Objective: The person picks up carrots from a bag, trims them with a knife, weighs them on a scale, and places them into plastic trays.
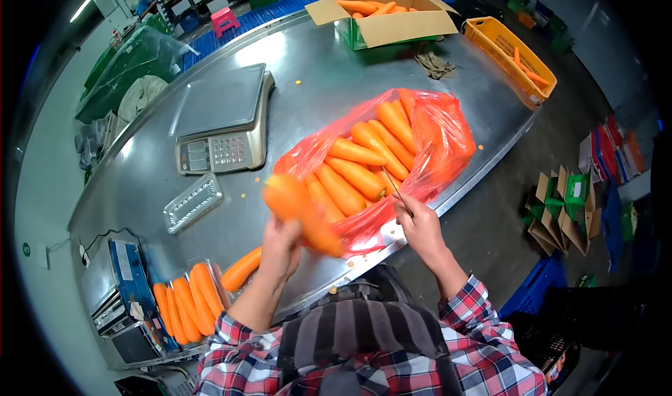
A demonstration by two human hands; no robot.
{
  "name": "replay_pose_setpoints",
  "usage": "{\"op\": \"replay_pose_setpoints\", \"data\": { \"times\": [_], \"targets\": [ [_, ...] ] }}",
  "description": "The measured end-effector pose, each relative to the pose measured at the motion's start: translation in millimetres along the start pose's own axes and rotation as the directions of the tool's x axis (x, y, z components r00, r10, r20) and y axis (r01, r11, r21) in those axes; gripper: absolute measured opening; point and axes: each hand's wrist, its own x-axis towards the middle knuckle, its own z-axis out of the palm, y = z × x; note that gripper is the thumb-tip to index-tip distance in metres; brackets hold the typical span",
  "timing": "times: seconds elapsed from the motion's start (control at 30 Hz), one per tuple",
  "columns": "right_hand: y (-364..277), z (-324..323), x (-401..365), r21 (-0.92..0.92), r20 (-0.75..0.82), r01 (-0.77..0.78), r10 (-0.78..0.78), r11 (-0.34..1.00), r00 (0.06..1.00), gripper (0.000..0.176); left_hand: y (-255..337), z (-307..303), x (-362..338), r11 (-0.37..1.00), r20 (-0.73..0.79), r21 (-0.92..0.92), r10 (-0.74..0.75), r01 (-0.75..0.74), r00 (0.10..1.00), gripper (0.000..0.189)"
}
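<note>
My left hand (283, 245) is closed round a large carrot (301, 214), blurred by motion, held up at the lower left of an open red plastic bag (448, 133). Several carrots (357, 175) lie inside the bag. In my right hand (418, 228), by the bag's front edge, is a thin knife (397, 190), its blade pointing up and left over the bag. One loose carrot (241, 269) rests on the metal table beside my left forearm. Further left, a clear tray holds several carrots (185, 303) side by side.
A digital scale (222, 119) and an empty clear tray (193, 202) sit on the metal table (301, 53). At the back are a carton of carrots (413, 29), a crumpled cloth (434, 64) and an orange crate (483, 36). A person (145, 1) is far off.
</note>
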Motion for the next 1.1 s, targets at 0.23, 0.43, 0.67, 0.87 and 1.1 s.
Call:
{"op": "replay_pose_setpoints", "data": {
  "times": [0.23, 0.43, 0.67, 0.87, 1.1],
  "targets": [
    [-43.9, 24.8, -10.6, 0.105, 0.006, 0.291, -0.293, 0.951, 0.956, 0.036, -8.1, -8.6, 12.3, 0.856, -0.199, -0.516, -0.151, 0.028, 0.968, 0.055],
    [-63.8, 28.9, -3.5, 0.033, 0.078, 0.338, -0.34, 0.94, 0.937, 0.044, -16.2, -14.3, 4.0, 0.809, -0.26, -0.588, -0.187, -0.002, 0.947, 0.045],
    [-62.0, 32.8, 1.6, -0.137, -0.013, 0.389, -0.394, 0.911, 0.919, 0.044, -17.2, -6.0, -4.9, 0.788, -0.254, -0.615, -0.187, -0.009, 0.949, 0.044],
    [-34.6, 38.9, 10.7, -0.126, -0.058, 0.166, -0.174, 0.978, 0.983, 0.037, -18.6, -5.5, -9.1, 0.774, -0.215, -0.632, -0.216, 0.033, 0.952, 0.044],
    [32.4, 2.0, 17.8, 0.148, -0.117, -0.167, 0.185, 0.975, 0.976, 0.021, 7.5, -61.6, 1.4, 0.78, 0.073, -0.605, -0.146, 0.16, 0.987, 0.045]
  ]
}}
